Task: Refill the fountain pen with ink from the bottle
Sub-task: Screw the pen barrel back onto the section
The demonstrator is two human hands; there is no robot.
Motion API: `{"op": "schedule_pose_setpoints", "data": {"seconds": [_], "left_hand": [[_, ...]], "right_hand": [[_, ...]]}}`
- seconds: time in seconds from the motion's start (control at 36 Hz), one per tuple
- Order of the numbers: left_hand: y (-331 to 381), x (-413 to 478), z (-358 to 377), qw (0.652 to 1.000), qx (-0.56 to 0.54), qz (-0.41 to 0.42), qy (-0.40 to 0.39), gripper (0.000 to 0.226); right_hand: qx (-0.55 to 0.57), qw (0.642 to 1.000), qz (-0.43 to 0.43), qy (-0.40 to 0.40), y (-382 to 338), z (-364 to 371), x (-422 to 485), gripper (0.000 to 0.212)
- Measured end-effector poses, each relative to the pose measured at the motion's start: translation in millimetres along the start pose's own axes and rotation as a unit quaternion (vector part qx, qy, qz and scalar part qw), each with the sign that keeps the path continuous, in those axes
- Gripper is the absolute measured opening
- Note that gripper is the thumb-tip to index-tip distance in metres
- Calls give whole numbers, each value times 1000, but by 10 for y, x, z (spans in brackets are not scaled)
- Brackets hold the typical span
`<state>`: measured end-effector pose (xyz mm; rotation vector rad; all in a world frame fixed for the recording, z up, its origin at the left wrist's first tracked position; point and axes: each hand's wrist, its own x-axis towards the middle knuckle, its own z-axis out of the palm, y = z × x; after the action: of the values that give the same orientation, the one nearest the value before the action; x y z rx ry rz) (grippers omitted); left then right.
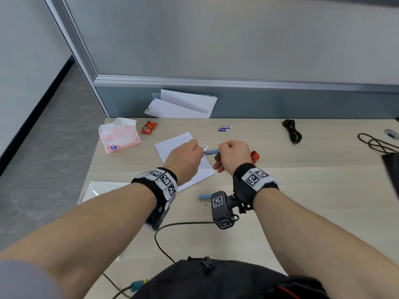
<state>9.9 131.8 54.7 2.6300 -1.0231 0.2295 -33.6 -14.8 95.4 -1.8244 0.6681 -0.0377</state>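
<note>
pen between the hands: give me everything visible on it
The pen is a slim blue-grey barrel, plastic-looking, held roughly level above the white paper. The right hand grips its right end; the left hand pinches a small white wad against its left end, hiding the tip.

My left hand (183, 160) and right hand (234, 155) are bare. Black wristbands (160, 183) carry white square-code tags; a dark tagged box (221, 209) with a thin black cable (185, 223) sits on the right one.
</note>
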Motion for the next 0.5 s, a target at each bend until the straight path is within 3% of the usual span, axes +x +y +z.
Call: {"op": "schedule_pose_setpoints", "data": {"seconds": [0.14,0.28,0.39,0.5], "left_hand": [[-254,-89,31,993,4,-114,-24,21],[-432,-165,-7,977,-60,-204,16,28],[-239,-77,-38,982,-110,-152,37,28],[-10,29,1,995,-98,-33,5,29]], "right_hand": [[-1,1000,8,1,9,12,10,19],[-10,1000,8,-2,-27,45,46,20],[-7,1000,30,-7,49,-7,29,24],[5,999,29,-13,126,-80,-25,28]]}}
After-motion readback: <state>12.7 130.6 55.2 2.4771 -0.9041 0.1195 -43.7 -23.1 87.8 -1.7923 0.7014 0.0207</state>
